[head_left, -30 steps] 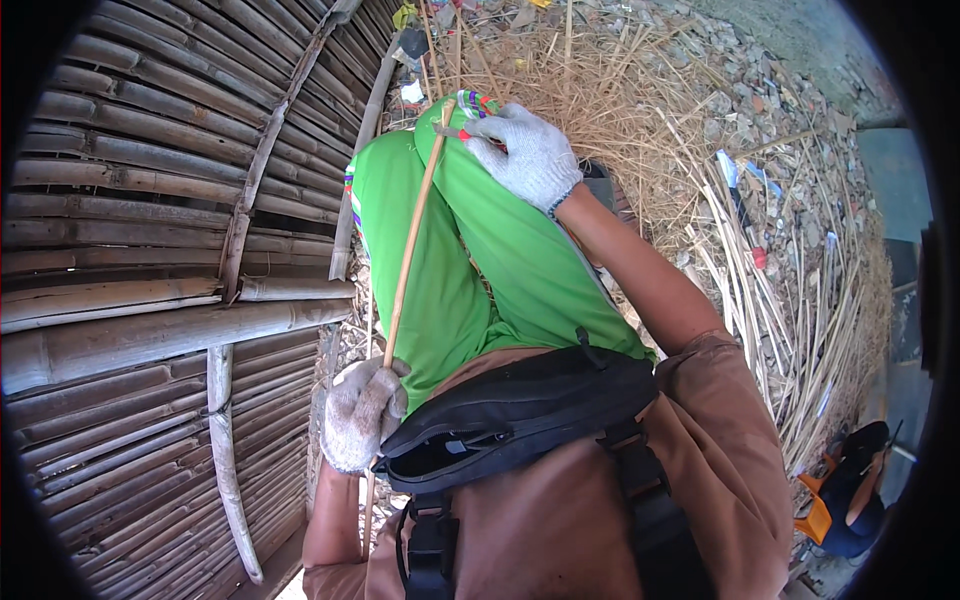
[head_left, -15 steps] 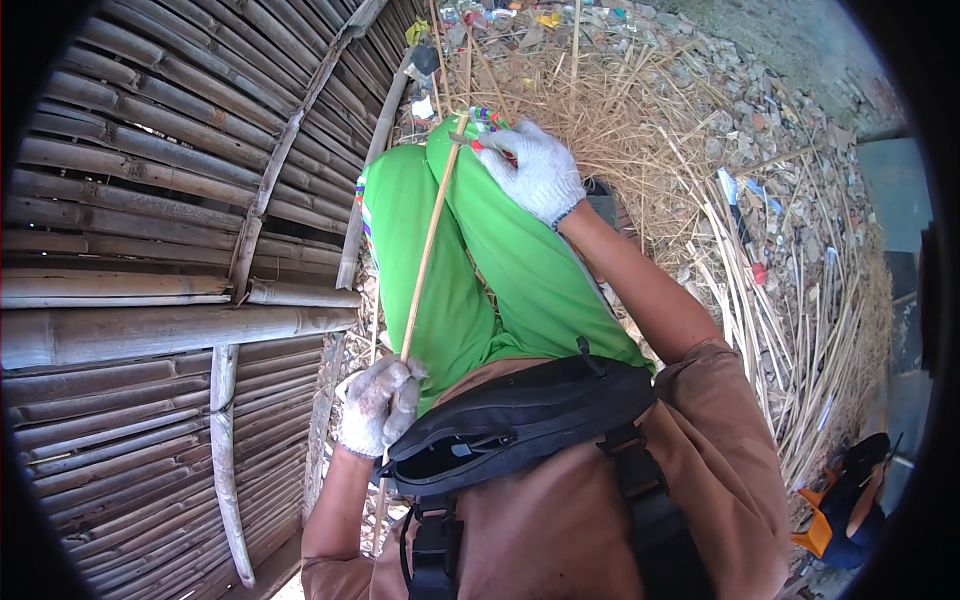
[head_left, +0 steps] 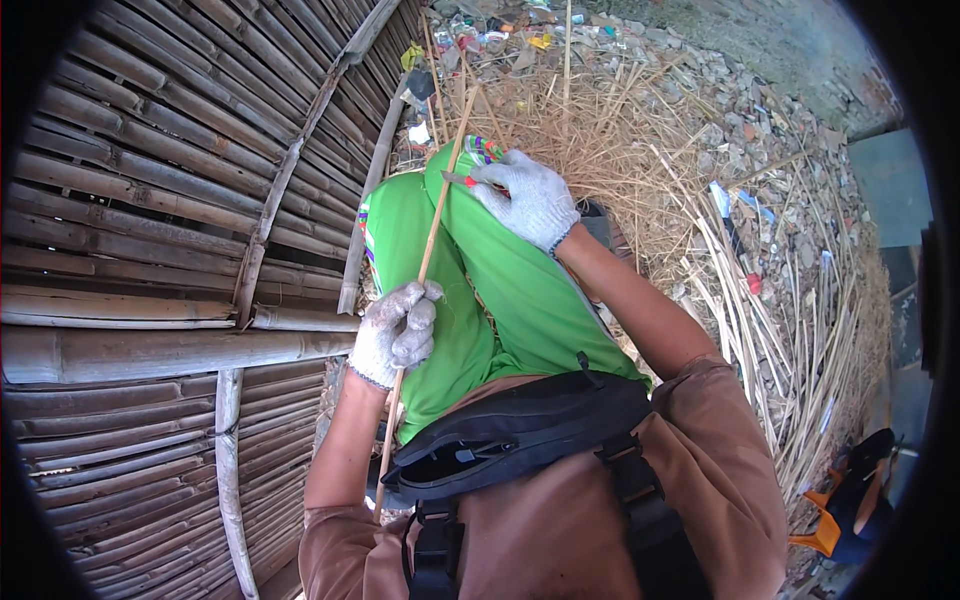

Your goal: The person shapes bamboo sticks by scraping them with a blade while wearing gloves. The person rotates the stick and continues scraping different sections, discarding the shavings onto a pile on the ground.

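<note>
A long, thin bamboo strip [head_left: 433, 240] slants over my green-trousered legs, its far end past my knees and its near end beside my waist. My left hand [head_left: 396, 335], in a whitish knitted glove, is closed round the strip's lower part. Near my right knee, my gloved right hand [head_left: 530, 198] is closed on a small knife [head_left: 460, 180] with a red handle. The knife's short blade lies against or just across the strip; whether it is cutting in cannot be told. Part of the handle is hidden in the glove.
A bamboo-slat wall [head_left: 150, 220] rises close on my left. Dry straw shavings [head_left: 610, 130] cover stony ground ahead. Many pale split strips [head_left: 800, 370] lie at my right. A black waist bag [head_left: 530, 420] sits on my lap; a dark item with orange parts [head_left: 825, 525] lies at lower right.
My left hand has moved forward, away from my waist, and the bamboo strip has slid forward past the knife. My right hand has shifted slightly back toward me.
</note>
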Demonstrator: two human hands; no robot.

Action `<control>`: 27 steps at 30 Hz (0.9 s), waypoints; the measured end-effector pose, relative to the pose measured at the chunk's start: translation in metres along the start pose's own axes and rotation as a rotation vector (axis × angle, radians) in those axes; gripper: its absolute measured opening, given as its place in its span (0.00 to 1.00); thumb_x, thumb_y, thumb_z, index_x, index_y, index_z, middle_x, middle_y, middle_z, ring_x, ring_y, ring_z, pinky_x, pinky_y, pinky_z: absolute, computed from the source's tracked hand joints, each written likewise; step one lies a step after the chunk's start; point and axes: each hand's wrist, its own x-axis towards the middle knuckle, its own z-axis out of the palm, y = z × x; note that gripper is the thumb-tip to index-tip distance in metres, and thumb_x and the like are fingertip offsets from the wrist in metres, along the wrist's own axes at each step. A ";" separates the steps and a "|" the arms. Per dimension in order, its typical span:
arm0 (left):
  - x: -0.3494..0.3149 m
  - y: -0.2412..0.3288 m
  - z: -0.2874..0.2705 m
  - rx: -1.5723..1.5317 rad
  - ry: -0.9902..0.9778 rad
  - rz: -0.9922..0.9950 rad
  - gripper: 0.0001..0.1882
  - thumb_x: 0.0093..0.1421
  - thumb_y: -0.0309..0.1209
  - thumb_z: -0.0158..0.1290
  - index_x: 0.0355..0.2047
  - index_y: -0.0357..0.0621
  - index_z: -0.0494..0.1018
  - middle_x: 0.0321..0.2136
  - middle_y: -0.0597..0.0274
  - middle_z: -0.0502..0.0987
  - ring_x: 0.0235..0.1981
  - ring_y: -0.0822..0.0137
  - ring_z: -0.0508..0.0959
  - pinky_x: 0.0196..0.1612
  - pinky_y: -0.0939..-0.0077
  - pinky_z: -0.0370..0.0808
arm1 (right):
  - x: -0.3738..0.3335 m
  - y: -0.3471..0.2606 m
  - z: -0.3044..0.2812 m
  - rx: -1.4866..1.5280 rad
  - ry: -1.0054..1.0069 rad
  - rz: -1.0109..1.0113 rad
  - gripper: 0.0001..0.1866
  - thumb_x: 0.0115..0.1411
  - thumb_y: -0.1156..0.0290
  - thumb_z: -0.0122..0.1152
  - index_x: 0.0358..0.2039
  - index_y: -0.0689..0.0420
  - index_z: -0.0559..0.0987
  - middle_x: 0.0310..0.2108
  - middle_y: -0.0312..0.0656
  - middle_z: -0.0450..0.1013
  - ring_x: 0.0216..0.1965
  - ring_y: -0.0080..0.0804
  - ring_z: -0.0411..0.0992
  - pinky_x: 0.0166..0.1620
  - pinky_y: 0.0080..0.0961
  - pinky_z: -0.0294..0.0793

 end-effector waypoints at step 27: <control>-0.162 -0.067 -0.007 0.543 0.404 0.136 0.18 0.79 0.37 0.54 0.54 0.30 0.78 0.22 0.65 0.76 0.13 0.77 0.69 0.15 0.82 0.62 | 0.001 -0.004 0.003 -0.043 -0.001 0.077 0.17 0.71 0.47 0.65 0.50 0.39 0.91 0.39 0.47 0.79 0.41 0.53 0.83 0.45 0.50 0.84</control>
